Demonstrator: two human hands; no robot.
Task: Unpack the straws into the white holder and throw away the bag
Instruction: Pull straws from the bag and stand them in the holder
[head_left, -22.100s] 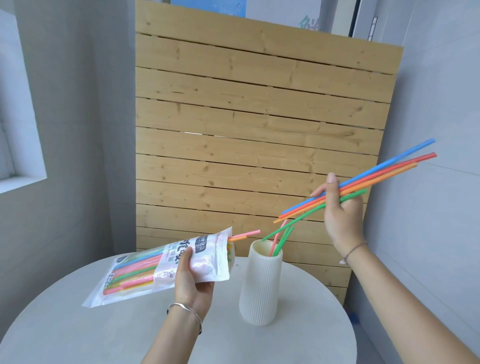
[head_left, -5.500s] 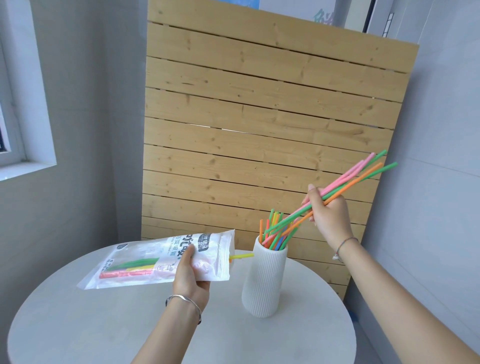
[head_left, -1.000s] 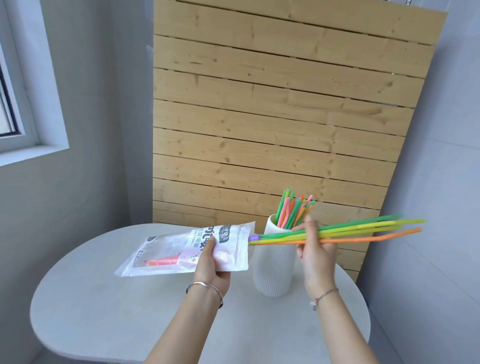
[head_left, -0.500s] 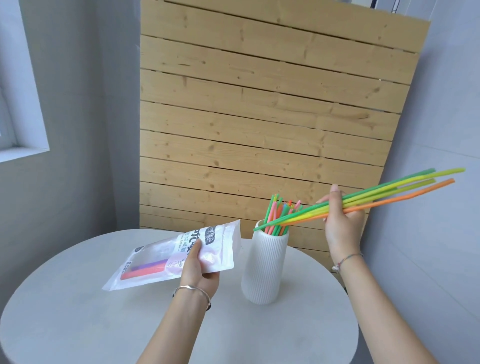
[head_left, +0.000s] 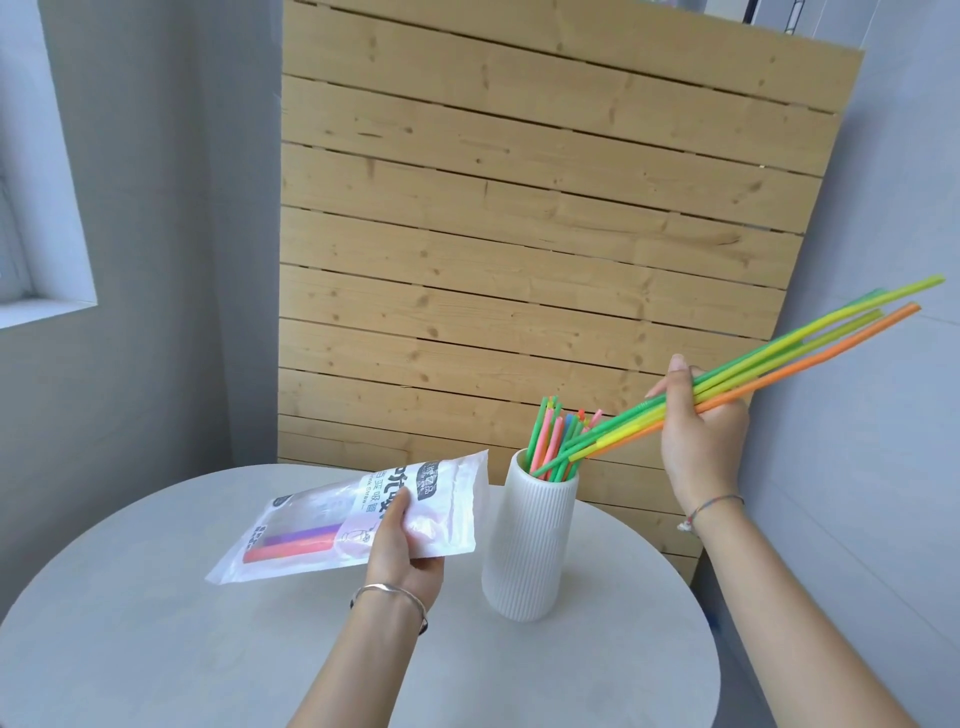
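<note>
A white ribbed holder (head_left: 527, 540) stands on the round table, with several coloured straws (head_left: 549, 436) upright in it. My right hand (head_left: 698, 436) grips a bunch of green, yellow and orange straws (head_left: 810, 345) slanting down to the left, their lower tips at the holder's mouth. My left hand (head_left: 402, 545) holds the plastic straw bag (head_left: 332, 525) above the table, left of the holder, its open end toward the holder. A purple and a red straw (head_left: 296, 543) lie inside the bag.
The round pale grey table (head_left: 597, 675) carries only the holder. A wooden slat panel (head_left: 519, 234) stands right behind it. Grey walls close in on both sides, with a window sill (head_left: 47, 309) at the left.
My right hand has tilted the bunch of straws down, bringing the lower tips to the holder's mouth. The bag in my left hand has stayed about where it was.
</note>
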